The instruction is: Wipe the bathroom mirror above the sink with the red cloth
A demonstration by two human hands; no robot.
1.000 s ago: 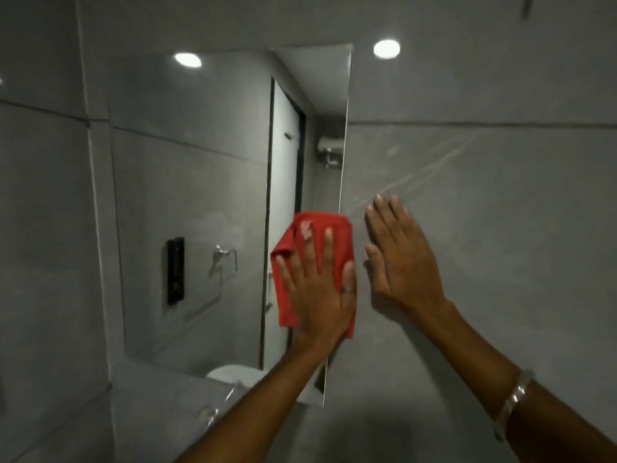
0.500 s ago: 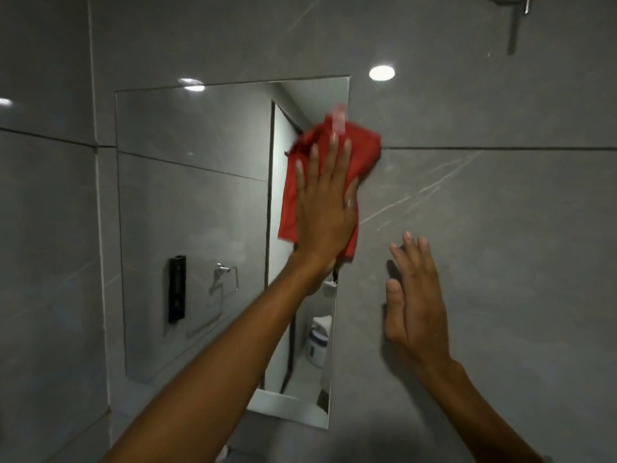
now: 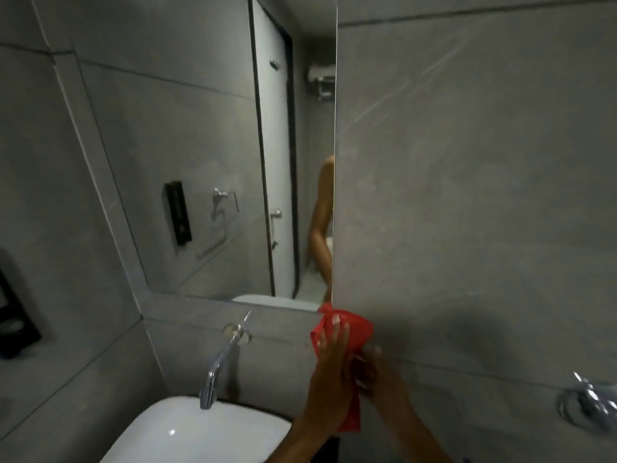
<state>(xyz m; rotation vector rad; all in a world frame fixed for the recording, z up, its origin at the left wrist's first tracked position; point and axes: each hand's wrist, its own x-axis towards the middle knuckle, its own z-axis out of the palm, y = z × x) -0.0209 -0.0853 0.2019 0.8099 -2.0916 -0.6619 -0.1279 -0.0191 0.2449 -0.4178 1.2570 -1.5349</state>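
Observation:
The mirror point(image 3: 207, 155) hangs on the grey tiled wall above the white sink point(image 3: 200, 432). Just below its lower right corner is the red cloth point(image 3: 347, 325), bunched against the wall tile. My left hand point(image 3: 329, 379) lies flat over the cloth with fingers spread, pressing it. My right hand point(image 3: 377, 372) sits right beside it, touching the cloth's right side; its fingers are blurred and partly hidden. A strip of cloth hangs down between both wrists.
A chrome tap point(image 3: 220, 359) juts from the wall over the sink. A black dispenser point(image 3: 13, 315) is mounted on the left wall. Another chrome fitting point(image 3: 591, 402) sticks out at the right edge. The mirror reflects a door, a towel ring and an arm.
My left hand has swept the cloth from the mirror's upper right corner down past its bottom right corner. My right hand left the wall and joined the cloth. The view tilted down to the sink.

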